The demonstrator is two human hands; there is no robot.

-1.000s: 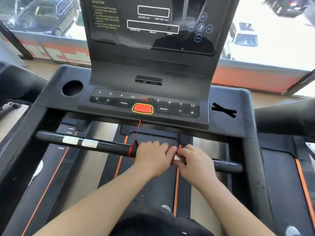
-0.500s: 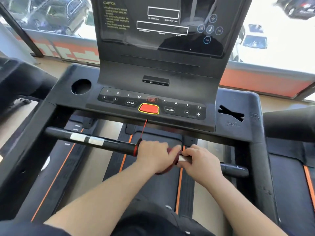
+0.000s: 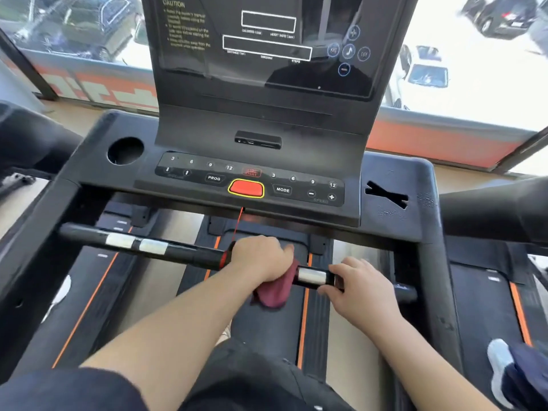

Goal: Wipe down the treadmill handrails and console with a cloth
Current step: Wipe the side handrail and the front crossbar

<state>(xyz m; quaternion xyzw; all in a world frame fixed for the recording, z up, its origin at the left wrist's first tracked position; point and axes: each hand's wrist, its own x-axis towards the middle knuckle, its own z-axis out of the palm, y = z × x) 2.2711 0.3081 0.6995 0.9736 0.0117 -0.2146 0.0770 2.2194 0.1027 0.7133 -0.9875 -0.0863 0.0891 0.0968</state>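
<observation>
A black crossbar handrail (image 3: 178, 251) with silver sensor patches runs left to right under the console (image 3: 252, 179). My left hand (image 3: 261, 258) is clamped over the bar near its middle, pressing a dark red cloth (image 3: 275, 292) around it; the cloth hangs below my fingers. My right hand (image 3: 360, 287) rests on the bar just right of a silver patch (image 3: 311, 275), fingers curled on the rail. The dark display panel (image 3: 267, 46) rises above the button row.
A round cup hole (image 3: 125, 150) sits at the console's left, an X-shaped slot (image 3: 385, 197) at its right. Thick black side rails (image 3: 498, 212) flank the console. The belt (image 3: 267, 321) lies below. Someone's shoe (image 3: 501, 369) stands on the neighbouring treadmill at the right.
My hands were touching on the bar; now the right hand has slid right, uncovering a silver patch, and the red cloth shows hanging under my left hand.
</observation>
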